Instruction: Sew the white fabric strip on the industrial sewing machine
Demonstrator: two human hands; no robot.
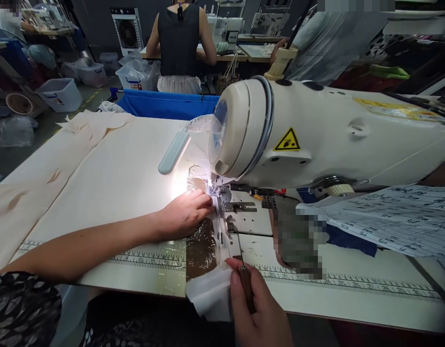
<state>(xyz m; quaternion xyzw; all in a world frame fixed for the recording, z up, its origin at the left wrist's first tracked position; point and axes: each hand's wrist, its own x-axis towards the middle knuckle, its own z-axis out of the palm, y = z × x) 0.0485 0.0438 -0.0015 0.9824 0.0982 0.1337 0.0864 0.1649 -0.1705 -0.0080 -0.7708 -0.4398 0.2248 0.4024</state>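
A sewing machine [240,130] reaches in from the right, its lamp lighting the needle area and presser foot [214,189]. Close beside that foot is my left hand [188,212], fingers curled and pressed together over the work; what they pinch is hidden. A narrow strip of white fabric [211,291] runs from the foot towards me and hangs over the table edge. My right hand [260,303] grips an awl [246,284] by its brown handle, thin metal shaft pointing up the table. The thumb and fingertips also touch the white fabric. Shiny brown tape [201,248] lies under my left wrist.
Pale fabric [67,178] covers the table's left side. A light-blue flat case [174,153] lies behind the needle. On the right are a blurred-out object [298,236] and written paper sheets [385,221]. A printed ruler [352,284] follows the front edge. A person [179,43] sits beyond.
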